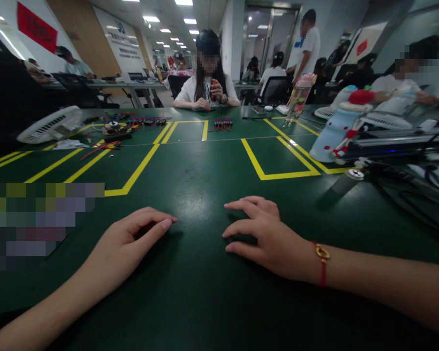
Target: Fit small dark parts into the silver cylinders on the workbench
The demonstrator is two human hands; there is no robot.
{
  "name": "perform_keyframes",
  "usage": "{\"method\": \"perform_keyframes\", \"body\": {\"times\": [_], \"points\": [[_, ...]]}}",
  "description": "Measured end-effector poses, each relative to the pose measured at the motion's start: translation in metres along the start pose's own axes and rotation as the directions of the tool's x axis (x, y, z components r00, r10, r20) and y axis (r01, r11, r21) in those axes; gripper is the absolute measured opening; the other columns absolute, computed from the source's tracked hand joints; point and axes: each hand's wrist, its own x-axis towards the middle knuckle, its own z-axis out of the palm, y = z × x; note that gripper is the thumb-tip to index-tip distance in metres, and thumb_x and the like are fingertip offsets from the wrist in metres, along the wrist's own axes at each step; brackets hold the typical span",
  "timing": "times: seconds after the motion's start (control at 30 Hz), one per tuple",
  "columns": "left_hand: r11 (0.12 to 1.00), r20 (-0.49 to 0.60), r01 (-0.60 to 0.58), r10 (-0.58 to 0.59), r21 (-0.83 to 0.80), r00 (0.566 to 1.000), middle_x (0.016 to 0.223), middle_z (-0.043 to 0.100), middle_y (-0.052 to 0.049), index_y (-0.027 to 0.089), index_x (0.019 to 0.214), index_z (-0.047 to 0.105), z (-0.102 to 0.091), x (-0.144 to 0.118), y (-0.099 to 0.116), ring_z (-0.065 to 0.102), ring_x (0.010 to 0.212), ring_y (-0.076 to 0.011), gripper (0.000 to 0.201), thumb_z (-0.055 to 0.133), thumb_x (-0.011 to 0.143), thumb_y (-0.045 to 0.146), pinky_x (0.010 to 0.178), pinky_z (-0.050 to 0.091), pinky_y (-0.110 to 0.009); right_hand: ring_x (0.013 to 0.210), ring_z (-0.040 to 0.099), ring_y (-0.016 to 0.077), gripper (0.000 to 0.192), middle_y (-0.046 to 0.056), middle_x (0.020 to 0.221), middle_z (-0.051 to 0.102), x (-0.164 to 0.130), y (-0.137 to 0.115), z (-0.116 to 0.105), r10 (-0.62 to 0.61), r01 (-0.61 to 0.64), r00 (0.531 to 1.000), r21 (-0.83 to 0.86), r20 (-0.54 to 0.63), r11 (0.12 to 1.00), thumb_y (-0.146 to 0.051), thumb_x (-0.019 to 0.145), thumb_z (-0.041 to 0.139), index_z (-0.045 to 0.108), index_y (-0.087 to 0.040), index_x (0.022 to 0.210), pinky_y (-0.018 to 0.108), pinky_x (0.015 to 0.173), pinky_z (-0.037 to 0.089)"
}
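- The dark green tabletop [197, 195] fills most of the view, with a soft glare from the ceiling lights near its middle.
- Yellow tape lines [278, 173] mark out rectangular bays on the tabletop; one bay lies beyond the right hand, another runs off to the left.
- A person in a white shirt [207, 83] sits at the far edge, both hands raised around a small red object.
- A white fan [51, 124] lies tilted on the left side, well apart from both hands.
- A pale blue bottle with red dots [332, 134] leans on the right, beside dark equipment and cables.
- A clear drink bottle with a pink lid [299, 97] stands upright further back on the right.
- The left hand [126, 239] rests palm down on the bare tabletop, fingers [157, 228] loosely curled and close together, holding nothing, the index fingertip pointing toward the right hand.
- The right hand [267, 236] also rests palm down, just beside the left with a gap between them; its fingers [241, 228] are slightly spread and bent, gripping nothing.
- A red cord bracelet with a gold charm [322, 258] circles the right wrist.
- A cluster of red and blue wired parts [223, 123] sits in the far middle bay, and a similar scatter [146, 120] lies to its left.
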Motion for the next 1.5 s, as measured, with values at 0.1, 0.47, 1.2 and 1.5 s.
{"method": "perform_keyframes", "body": {"times": [0.1,0.47,1.2,1.5], "points": [[1.0,0.012,-0.003,0.003,-0.016,1.0,0.103,0.07,-0.003,0.025,0.093,0.071,0.0,0.0,-0.002,0.063,0.1,-0.0238,0.029,0.051,0.09,0.046,0.089,0.045,-0.033,0.123,0.046,0.0244,0.02,-0.003,0.127,0.058,0.003,0.01,-0.014,0.03,-0.03,0.996,-0.002,-0.081,1.0,-0.043,0.088,0.054,0.071,-0.033,0.09,0.048,0.102,0.035],[0.999,0.056,-0.028,0.03,-0.031,0.998,0.105,0.068,-0.002,0.024,0.096,0.069,0.004,0.003,-0.009,0.062,0.099,-0.0221,0.03,0.052,0.091,0.048,0.086,0.045,-0.033,0.081,0.061,0.0211,0.037,0.007,0.095,0.07,-0.079,0.161,-0.128,0.458,-0.69,0.718,-0.446,-0.524,0.57,-0.05,0.081,0.053,0.071,-0.022,0.096,0.032,0.068,0.042],[0.463,0.211,-0.523,0.57,0.715,0.794,0.103,0.065,-0.009,0.019,0.122,0.059,0.026,-0.02,-0.01,0.062,0.083,-0.0259,0.031,0.045,0.094,0.018,0.071,0.049,-0.042,0.08,0.058,0.0175,0.057,0.012,0.1,0.07,-0.085,0.166,-0.137,0.723,-0.846,0.533,-0.29,-0.441,0.447,-0.067,0.078,0.053,0.073,-0.022,0.106,0.033,0.066,0.036],[0.374,0.247,-0.54,0.6,0.754,0.761,0.105,0.066,-0.01,0.016,0.124,0.057,0.026,-0.024,-0.008,0.062,0.084,-0.0253,0.036,0.046,0.09,0.01,0.069,0.049,-0.039,0.071,0.054,0.0178,0.043,0.01,0.097,0.069,-0.085,0.169,-0.143,0.789,-0.888,0.459,-0.229,-0.41,0.398,-0.058,0.078,0.059,0.073,-0.025,0.102,0.034,0.066,0.037]]}}
